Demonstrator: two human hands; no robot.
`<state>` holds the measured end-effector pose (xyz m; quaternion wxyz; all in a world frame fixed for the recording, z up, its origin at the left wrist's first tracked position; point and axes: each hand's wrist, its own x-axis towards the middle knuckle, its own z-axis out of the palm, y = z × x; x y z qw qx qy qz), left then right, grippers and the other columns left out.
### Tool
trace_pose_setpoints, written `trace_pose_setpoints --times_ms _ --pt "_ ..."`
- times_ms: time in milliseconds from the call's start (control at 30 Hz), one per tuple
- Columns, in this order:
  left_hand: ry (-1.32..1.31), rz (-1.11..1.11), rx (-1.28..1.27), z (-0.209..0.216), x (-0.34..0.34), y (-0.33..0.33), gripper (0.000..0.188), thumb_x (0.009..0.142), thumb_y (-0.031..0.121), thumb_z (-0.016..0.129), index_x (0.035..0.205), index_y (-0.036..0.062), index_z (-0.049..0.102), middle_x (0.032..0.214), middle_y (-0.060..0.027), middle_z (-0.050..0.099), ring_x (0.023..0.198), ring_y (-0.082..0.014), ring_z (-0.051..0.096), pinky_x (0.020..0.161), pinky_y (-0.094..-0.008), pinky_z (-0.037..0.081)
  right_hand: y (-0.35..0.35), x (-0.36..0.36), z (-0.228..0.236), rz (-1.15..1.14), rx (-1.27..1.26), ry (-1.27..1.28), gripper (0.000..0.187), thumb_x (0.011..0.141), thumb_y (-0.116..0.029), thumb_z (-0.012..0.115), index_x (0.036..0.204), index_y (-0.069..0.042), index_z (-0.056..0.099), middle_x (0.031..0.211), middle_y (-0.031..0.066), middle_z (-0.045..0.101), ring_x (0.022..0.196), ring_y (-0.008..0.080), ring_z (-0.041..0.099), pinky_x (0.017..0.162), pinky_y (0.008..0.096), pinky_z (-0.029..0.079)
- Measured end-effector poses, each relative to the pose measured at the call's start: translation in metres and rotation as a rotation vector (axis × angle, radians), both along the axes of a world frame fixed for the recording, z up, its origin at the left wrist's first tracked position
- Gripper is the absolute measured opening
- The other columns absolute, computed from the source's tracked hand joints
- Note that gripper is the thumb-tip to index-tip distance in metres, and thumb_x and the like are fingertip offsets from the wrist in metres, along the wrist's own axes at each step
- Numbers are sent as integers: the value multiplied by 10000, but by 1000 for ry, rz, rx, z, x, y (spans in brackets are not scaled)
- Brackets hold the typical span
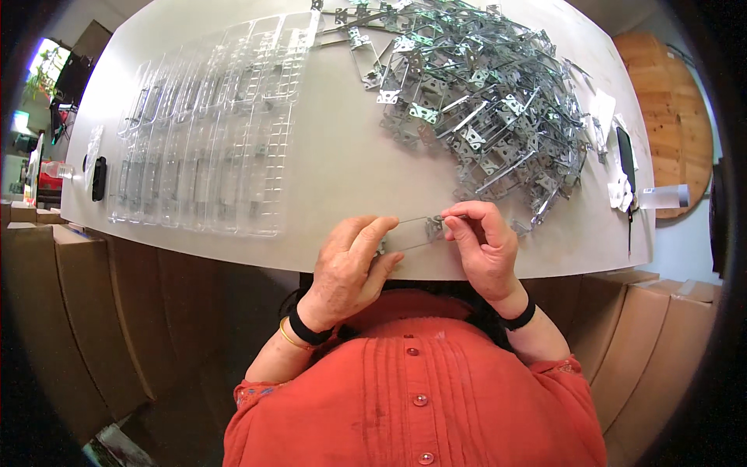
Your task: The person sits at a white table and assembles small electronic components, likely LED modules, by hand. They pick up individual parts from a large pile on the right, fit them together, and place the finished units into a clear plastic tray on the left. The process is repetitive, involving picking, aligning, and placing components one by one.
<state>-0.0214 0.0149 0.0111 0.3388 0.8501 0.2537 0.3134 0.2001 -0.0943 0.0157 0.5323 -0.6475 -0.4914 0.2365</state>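
Between my two hands, close to the table's near edge, is a thin metal bracket with wire rods (433,226). My left hand (348,265) grips its left end, the fingers closed over it. The thumb and forefinger of my right hand (486,245) pinch its right end. A large heap of similar metal brackets and rods (482,101) lies just beyond my right hand. Clear plastic trays with long compartments (282,156) lie left of my left hand, with some metal pieces showing dimly in them.
The table (358,163) has a curved-looking near edge by my body. A black case (99,179) lies at its left side. On the right are white crumpled paper (620,193), a dark long object (626,159) and a clear cylinder (663,197). Cardboard boxes (638,335) stand below.
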Motion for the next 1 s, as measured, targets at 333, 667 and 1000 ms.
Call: trace_pose_setpoints --times_ms 333,667,1000 --pt "-11 -12 -2 -4 0 1 473 922 131 869 1350 22 701 1180 -183 718 976 -342 696 815 -434 576 1 -1 -5 -33 -21 -27 103 1081 -52 748 1167 -39 694 986 42 756 783 100 701 708 264 567" --pt "11 -18 -15 -3 0 1 471 931 143 864 1354 18 697 1179 -182 718 971 -342 695 817 -437 576 1 -1 -4 -20 -24 -70 141 1068 -16 743 1200 -44 704 1026 56 762 786 111 715 704 273 578" --pt "5 -6 0 -1 1 0 469 918 110 865 1345 10 700 1163 -188 719 973 -353 694 829 -442 576 0 1 -9 -14 6 -73 142 1056 -3 751 1188 -43 714 1035 61 757 777 113 709 701 270 578"
